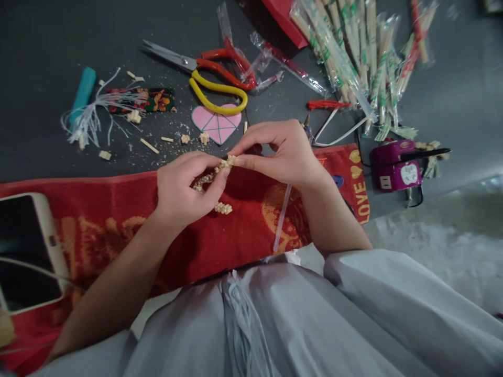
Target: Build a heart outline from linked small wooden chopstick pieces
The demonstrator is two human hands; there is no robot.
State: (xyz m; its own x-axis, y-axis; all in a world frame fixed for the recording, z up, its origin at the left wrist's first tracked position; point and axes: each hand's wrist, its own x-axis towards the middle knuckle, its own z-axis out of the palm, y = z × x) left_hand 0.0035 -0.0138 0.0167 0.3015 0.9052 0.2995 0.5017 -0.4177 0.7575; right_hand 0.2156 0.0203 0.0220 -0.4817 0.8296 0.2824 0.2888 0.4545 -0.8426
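A curved strip of small pale wooden pieces (223, 208) is held above the red towel (204, 251). My left hand (181, 186) pinches it between thumb and fingers, covering part of its length. At the strip's upper end, the thumb and fingertips of my right hand (285, 152) close on a knobbly wooden bit; whether that bit is separate I cannot tell. Just beyond my hands lies a pink paper heart (217, 125) with dark lines across it. Loose wooden bits (204, 138) and a short stick (150, 145) are scattered nearby on the dark table.
Scissors (218, 78) with red and yellow handles lie past the heart. Wrapped chopsticks (361, 52) fill the far right, near a purple device (396, 165). White strings (84, 123) and a teal stick (84, 89) are far left; a tablet-like device (27, 246) is near left.
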